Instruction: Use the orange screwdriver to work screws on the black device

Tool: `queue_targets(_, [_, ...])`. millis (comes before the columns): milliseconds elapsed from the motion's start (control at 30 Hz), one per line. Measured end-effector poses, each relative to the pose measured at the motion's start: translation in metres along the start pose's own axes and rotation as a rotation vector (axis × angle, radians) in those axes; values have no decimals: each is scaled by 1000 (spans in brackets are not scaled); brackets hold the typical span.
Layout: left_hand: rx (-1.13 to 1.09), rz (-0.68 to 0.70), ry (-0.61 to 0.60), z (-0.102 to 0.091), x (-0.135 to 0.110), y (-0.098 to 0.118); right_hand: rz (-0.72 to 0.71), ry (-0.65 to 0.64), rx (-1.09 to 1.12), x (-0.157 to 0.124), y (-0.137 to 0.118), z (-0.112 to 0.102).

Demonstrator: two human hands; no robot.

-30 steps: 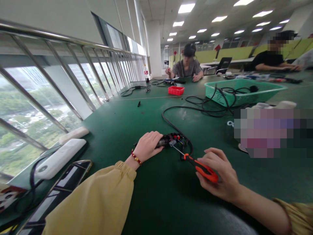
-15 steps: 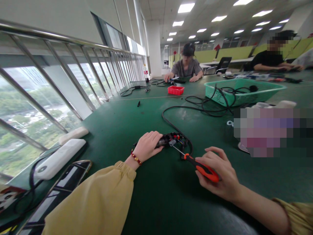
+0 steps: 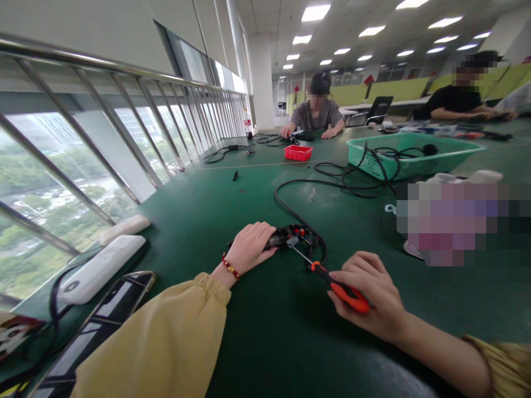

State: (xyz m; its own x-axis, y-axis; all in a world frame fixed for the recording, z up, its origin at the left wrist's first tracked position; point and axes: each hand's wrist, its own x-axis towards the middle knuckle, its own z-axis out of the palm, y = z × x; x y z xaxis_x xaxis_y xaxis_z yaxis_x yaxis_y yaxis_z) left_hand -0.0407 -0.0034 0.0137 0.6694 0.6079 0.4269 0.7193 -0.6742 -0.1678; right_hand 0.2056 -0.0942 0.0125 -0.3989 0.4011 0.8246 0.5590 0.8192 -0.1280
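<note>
My left hand (image 3: 252, 246) wraps round a dark, cylindrical corded device (image 3: 277, 239) and presses it to the green table. At its right end the inner parts are exposed, with coloured wires and a small grey piece (image 3: 292, 241). My right hand (image 3: 369, 296) grips a screwdriver (image 3: 346, 294) with an orange and black handle. The shaft slants up to the left and its tip meets the device near the grey piece; the exact contact is too small to see. A black cable (image 3: 286, 204) curves away from the device's right end.
A green basket (image 3: 448, 157) with black cables stands at the right, beyond a pixelated item. Further back are a small red tray (image 3: 297, 153) and two people at the table. On my left lie a phone (image 3: 103, 309) and a white device (image 3: 102, 269), beside a metal railing (image 3: 124, 72).
My right hand has shifted slightly left on the screwdriver handle and its fingers have closed in. The left hand and the device stay where they were.
</note>
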Motion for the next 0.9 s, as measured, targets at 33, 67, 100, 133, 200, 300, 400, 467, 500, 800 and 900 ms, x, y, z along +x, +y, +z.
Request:
queue_targets(33, [1,2,1,0,0,0,-2,-25,-11,0,0,0])
queue_targets(67, [2,4,5,0,0,0,-2,-35,-20,0,0,0])
queue_targets(100, [3,7,9,-1,0,1,2,-29,-25,0,0,-1])
queue_targets(133, [4,7,13,-1,0,1,7,-11,-25,0,0,0])
queue_targets(200, [7,4,15,-1,1,1,6,30,-13,0,1,0])
queue_targets(300, [11,-1,7,-1,1,2,-8,7,3,-2,1,1])
queue_targets(400, [12,2,6,0,1,1,-4,-52,-1,-3,2,2])
queue_targets(467, [13,1,8,0,1,1,3,-34,-12,-3,3,2])
queue_targets(500, [14,-1,9,0,1,1,3,-14,-14,-3,3,2])
queue_targets(800, [-11,-20,16,2,1,0,41,-22,41,-4,4,3])
queue_targets(900, [14,-17,28,4,1,0,36,-33,53,-4,5,3])
